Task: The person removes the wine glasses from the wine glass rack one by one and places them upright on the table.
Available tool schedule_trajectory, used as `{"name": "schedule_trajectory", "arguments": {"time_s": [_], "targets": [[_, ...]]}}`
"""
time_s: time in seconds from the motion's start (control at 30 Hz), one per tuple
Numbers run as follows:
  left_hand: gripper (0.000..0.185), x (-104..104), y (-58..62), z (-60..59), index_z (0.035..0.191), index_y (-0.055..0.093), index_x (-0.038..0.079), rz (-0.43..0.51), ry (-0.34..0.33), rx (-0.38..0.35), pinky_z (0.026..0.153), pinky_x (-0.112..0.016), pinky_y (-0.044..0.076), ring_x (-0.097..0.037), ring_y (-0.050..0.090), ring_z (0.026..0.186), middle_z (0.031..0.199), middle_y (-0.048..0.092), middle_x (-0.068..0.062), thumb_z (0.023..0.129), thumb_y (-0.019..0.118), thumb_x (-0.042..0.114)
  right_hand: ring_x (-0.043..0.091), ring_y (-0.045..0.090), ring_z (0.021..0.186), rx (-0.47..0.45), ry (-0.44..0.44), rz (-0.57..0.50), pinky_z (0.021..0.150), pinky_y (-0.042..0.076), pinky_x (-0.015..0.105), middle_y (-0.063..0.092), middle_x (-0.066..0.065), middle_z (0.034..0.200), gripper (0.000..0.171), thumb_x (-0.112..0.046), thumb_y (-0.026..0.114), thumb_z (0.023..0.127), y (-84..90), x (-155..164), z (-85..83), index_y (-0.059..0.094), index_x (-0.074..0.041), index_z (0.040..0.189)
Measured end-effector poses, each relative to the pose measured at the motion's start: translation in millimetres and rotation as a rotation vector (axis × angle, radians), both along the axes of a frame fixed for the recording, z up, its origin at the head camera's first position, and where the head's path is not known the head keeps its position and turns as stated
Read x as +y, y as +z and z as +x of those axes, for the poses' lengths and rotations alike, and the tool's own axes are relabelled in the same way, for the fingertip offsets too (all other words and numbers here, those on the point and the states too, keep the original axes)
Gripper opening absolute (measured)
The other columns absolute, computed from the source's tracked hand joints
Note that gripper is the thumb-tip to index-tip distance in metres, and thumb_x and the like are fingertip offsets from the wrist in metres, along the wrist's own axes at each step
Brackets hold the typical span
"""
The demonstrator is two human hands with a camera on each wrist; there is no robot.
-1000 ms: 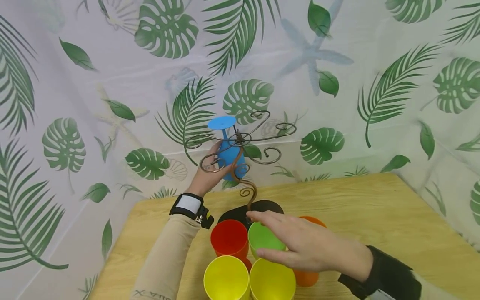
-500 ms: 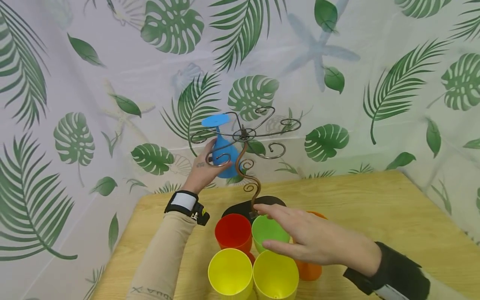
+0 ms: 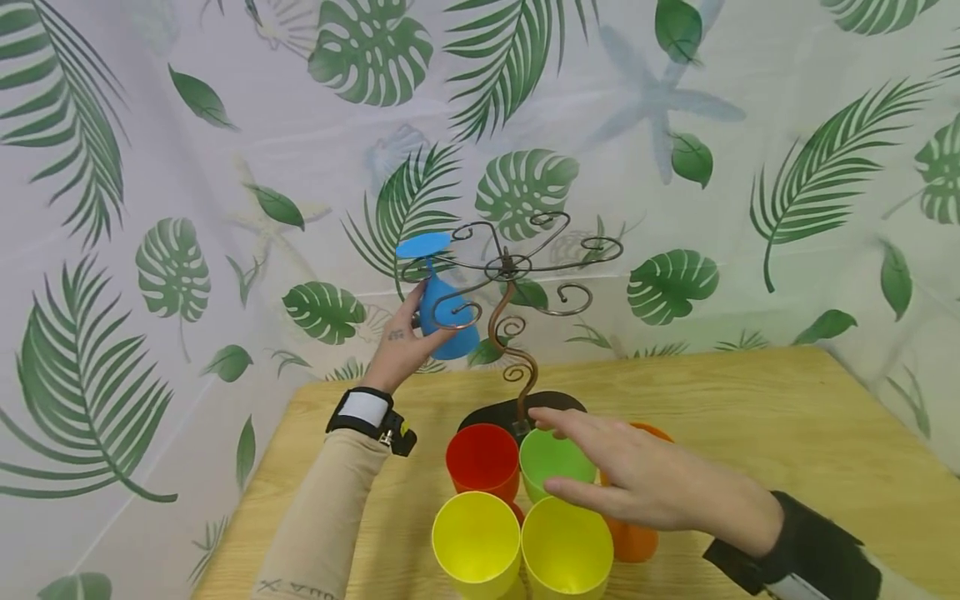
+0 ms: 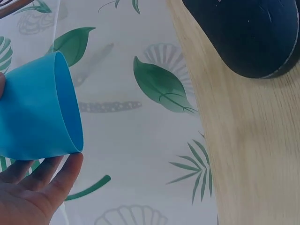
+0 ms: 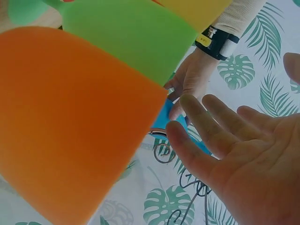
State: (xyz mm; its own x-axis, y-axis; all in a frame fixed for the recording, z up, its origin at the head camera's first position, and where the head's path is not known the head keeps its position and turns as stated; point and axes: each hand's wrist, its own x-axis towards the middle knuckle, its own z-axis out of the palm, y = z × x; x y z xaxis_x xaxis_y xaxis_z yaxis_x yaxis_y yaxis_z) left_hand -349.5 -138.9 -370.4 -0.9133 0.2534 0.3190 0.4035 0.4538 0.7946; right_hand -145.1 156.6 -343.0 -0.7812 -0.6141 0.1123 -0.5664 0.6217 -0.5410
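My left hand [image 3: 397,346] grips a blue plastic goblet [image 3: 450,337] by its bowl, upside down and slightly tilted, foot up. It is raised among the left hooks of a curly metal goblet rack [image 3: 532,367], and one hook crosses in front of its bowl. In the left wrist view, fingers lie along the side of the blue bowl [image 4: 28,112]. My right hand [image 3: 637,475] holds nothing; its fingers are extended over a green goblet [image 3: 551,458]. From the right wrist, its palm [image 5: 253,159] shows beside an orange goblet [image 5: 79,117].
A red goblet [image 3: 480,454] and two yellow goblets [image 3: 476,537] stand upright, close together with the green and orange ones, on the wooden table [image 3: 697,392]. Behind them is the rack's black base [image 3: 480,411]. A leaf-patterned cloth [image 3: 675,217] hangs behind the table.
The blue goblet has moved left, away from the rack's central stem, with my left hand still around it. My right hand stays over the green goblet. The head view has shifted slightly.
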Motion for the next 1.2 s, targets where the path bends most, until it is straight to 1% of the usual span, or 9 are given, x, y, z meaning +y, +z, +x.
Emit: {"name": "schedule_trajectory", "arguments": {"time_s": [0.2, 0.33, 0.53, 0.7, 0.8, 1.03, 1.2], "targets": [[0.088, -9.7, -2.7, 4.9, 0.164, 0.023, 0.024, -0.004, 0.023, 0.005, 0.099, -0.054, 0.055, -0.040, 0.052, 0.135, 0.159, 0.040, -0.015, 0.093, 0.075, 0.033, 0.031, 0.054, 0.133, -0.010, -0.002, -0.010, 0.105, 0.047, 0.063, 0.053, 0.005, 0.151, 0.069, -0.056, 0.053, 0.101, -1.2, 1.1, 0.7, 0.037, -0.018, 0.158], [0.088, -16.0, -3.4, 10.7, 0.164, 0.023, 0.023, -0.013, 0.023, 0.014, 0.099, -0.056, 0.054, -0.042, 0.051, 0.135, 0.160, 0.038, -0.017, 0.094, 0.075, 0.033, 0.031, 0.055, 0.132, -0.006, 0.001, -0.020, 0.104, 0.048, 0.063, 0.056, 0.005, 0.148, 0.069, -0.055, 0.054, 0.102, -2.9, 1.8, 2.3, 0.037, -0.017, 0.157], [0.088, -24.8, -3.1, 19.3, 0.163, 0.025, 0.021, -0.009, 0.042, 0.014, 0.099, -0.057, 0.054, -0.041, 0.052, 0.134, 0.157, 0.042, -0.017, 0.093, 0.076, 0.034, 0.032, 0.054, 0.132, -0.021, -0.002, -0.023, 0.104, 0.047, 0.064, 0.056, 0.005, 0.147, 0.068, -0.054, 0.055, 0.102, -4.4, 2.1, 3.6, 0.037, -0.017, 0.157], [0.088, -32.1, -3.3, 28.5, 0.163, 0.026, 0.020, -0.039, 0.052, 0.015, 0.100, -0.059, 0.052, -0.042, 0.052, 0.133, 0.155, 0.044, -0.017, 0.093, 0.076, 0.035, 0.031, 0.055, 0.131, -0.015, 0.007, -0.021, 0.103, 0.048, 0.062, 0.056, 0.005, 0.146, 0.068, -0.053, 0.055, 0.102, -5.8, 1.4, 4.6, 0.037, -0.017, 0.157], [0.087, -36.0, -4.2, 34.3, 0.162, 0.027, 0.019, -0.048, 0.046, 0.032, 0.100, -0.060, 0.052, -0.043, 0.053, 0.133, 0.155, 0.044, -0.018, 0.092, 0.077, 0.034, 0.030, 0.055, 0.130, -0.013, 0.012, -0.024, 0.103, 0.049, 0.062, 0.057, 0.004, 0.146, 0.067, -0.052, 0.055, 0.102, -6.8, 0.7, 4.3, 0.037, -0.017, 0.157], [0.089, -42.3, -12.9, 48.2, 0.162, 0.028, 0.016, -0.039, 0.020, 0.074, 0.099, -0.058, 0.053, -0.044, 0.056, 0.130, 0.154, 0.045, -0.020, 0.090, 0.080, 0.029, 0.026, 0.056, 0.130, -0.027, -0.005, -0.018, 0.103, 0.050, 0.058, 0.057, 0.001, 0.145, 0.067, -0.053, 0.056, 0.101, -10.6, 1.3, 5.7, 0.039, -0.018, 0.156], [0.086, -42.5, -10.9, 62.2, 0.159, 0.032, 0.013, 0.001, -0.012, 0.117, 0.096, -0.056, 0.056, -0.044, 0.058, 0.128, 0.153, 0.048, -0.019, 0.089, 0.080, 0.024, 0.025, 0.059, 0.126, 0.007, 0.007, -0.028, 0.102, 0.051, 0.058, 0.058, 0.002, 0.145, 0.067, -0.053, 0.055, 0.102, -12.3, 2.4, 4.9, 0.037, -0.018, 0.156]]}}
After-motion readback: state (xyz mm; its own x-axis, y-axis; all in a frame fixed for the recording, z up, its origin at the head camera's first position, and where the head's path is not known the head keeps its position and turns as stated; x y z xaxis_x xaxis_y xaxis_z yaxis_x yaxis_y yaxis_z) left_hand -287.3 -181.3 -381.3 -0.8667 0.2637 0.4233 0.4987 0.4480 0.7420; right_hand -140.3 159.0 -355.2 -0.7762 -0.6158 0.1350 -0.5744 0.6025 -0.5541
